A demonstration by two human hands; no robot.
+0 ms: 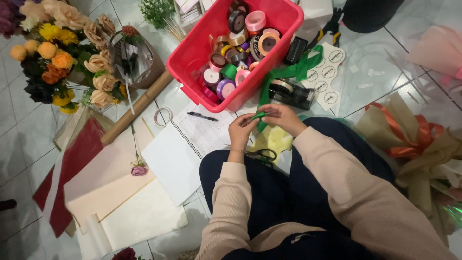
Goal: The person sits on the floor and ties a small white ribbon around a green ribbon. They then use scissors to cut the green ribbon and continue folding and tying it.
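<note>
- A green ribbon (284,73) is pinched between both hands just above the lap; the left hand (242,129) has its fingers closed on the near end, and the right hand (280,115) is closed on the same strip just beside it, at about 2 o'clock from the left.
- From the fingers the ribbon is seen to run up toward 1 o'clock, over a black tape dispenser (291,93) and against the side of a red plastic bin (199,43).
- The ribbon is judged to be light, thin and limp, probably smooth and slippery; it will fold and twist freely, so a firm pinch close to the working end, with the flat face between fingertips, is judged best.
- Scissors (263,154) lie on the lap at 5 o'clock from the left hand, next to yellow paper scraps (274,139).
- The bin is filled with ribbon spools (239,45) of many colours.
- At 9 o'clock from the hands an open spiral notebook (190,144) is laid with a black pen (202,116) on it; a small tape roll (163,116) lies beyond.
- A bouquet (62,53) stands at far 10 o'clock, wrapping sheets (110,192) lie at 8 o'clock, and an orange bow (409,135) at 3 o'clock.
</note>
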